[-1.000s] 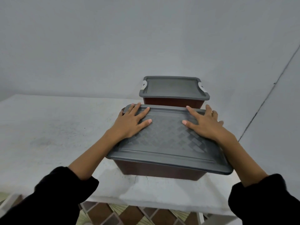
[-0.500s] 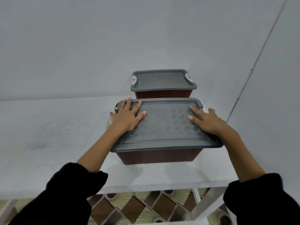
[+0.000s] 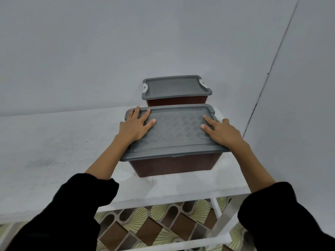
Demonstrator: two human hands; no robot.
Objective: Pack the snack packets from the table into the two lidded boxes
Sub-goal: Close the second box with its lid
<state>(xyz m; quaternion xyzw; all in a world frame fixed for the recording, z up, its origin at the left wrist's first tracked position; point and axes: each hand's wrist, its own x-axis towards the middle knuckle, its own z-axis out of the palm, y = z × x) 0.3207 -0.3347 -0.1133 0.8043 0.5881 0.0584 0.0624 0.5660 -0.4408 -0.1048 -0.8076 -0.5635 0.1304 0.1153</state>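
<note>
Two brown boxes with grey lids stand on the white table (image 3: 54, 151), one behind the other. The near box (image 3: 174, 165) is the larger, and its patterned grey lid (image 3: 175, 134) lies flat on it. My left hand (image 3: 135, 126) rests palm down on the lid's left far corner, fingers spread. My right hand (image 3: 220, 133) lies flat on the lid's right side, fingers reaching over the edge. The far box (image 3: 176, 101) is shut under its lid (image 3: 175, 86), which has white clips at both ends. No snack packets are visible.
A grey wall rises straight behind the far box, and a second wall meets it at a corner on the right. The table's right edge runs just past the near box. Below the table's front edge show its white frame (image 3: 215, 211) and a patterned tile floor (image 3: 154, 223).
The view has shifted, so both boxes look farther off and squarer to me. My hands stay flat on the near lid; the right one sits closer to its right edge.
</note>
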